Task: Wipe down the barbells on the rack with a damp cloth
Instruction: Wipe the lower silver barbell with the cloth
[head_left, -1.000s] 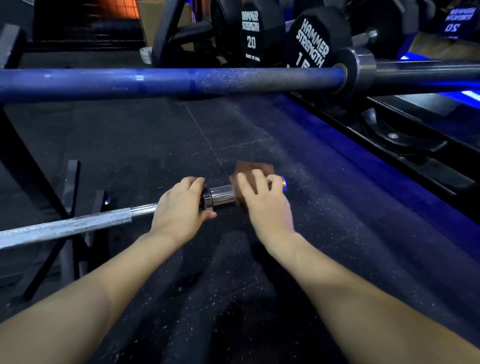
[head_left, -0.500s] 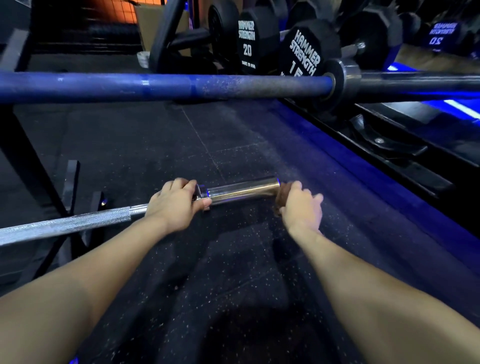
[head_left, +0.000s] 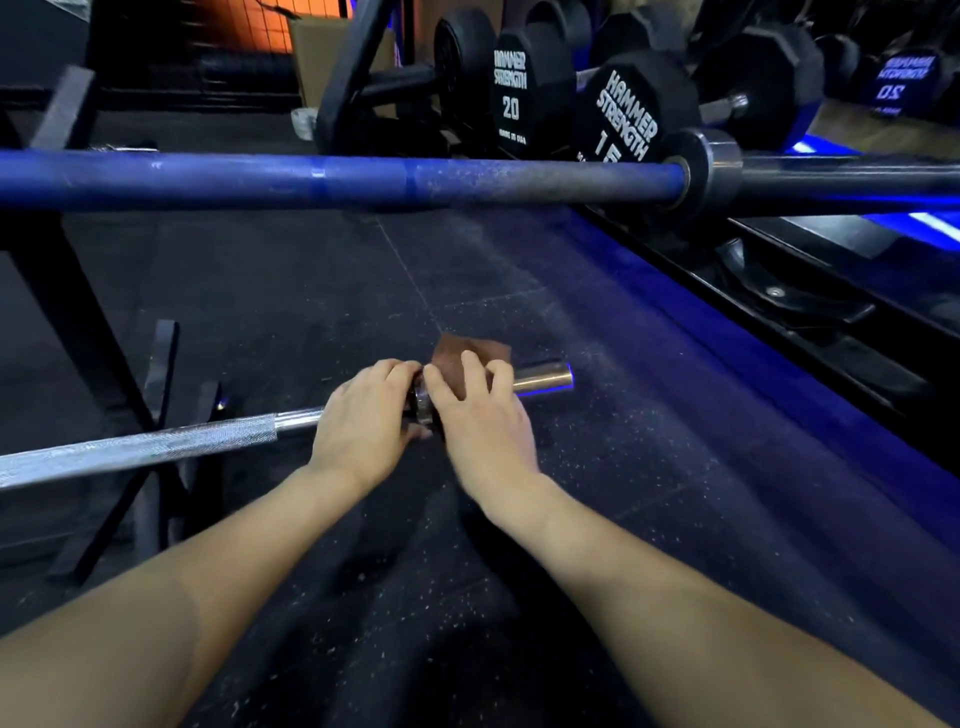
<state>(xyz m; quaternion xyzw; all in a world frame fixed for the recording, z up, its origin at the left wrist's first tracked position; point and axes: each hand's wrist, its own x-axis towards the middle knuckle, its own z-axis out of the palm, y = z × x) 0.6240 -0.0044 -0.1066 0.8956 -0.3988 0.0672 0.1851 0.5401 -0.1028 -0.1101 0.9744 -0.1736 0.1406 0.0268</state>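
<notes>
- Two hands at work, both on the near, low barbell, side by side at its collar.
- Right hand: fingers curled over a brown cloth, pressing it round the chrome sleeve just right of the collar. The cloth shows above the fingers; whether it wraps fully under the sleeve cannot be told.
- Left hand: clenched round the shaft, touching the collar's left face, steadying the bar.
- Near barbell: lies left to right; knurled silver shaft runs off the left edge, bare sleeve end points right and a little far, lit blue beneath.
- Step in hand, as judged: wiping the sleeve from collar to tip.
- Handling notes: keep the left grip firm, since a sleeve likely spins on its shaft; close the cloth round the whole girth and draw it to the right in one long pass, twisting the wrist to reach the underside; work into the collar's step, where grime probably gathers.
- Risk: the cloth may slide off the open end; ease the pull near the tip.
- Far barbell: blue shaft, chalk-dusted toward its right, dark sleeve beyond its collar; appears not yet wiped.
- Rack upright: black steel, left.
- Dumbbells: black, hexagonal, far right, marked 20 and 15.
- Floor: black speckled rubber matting.
</notes>
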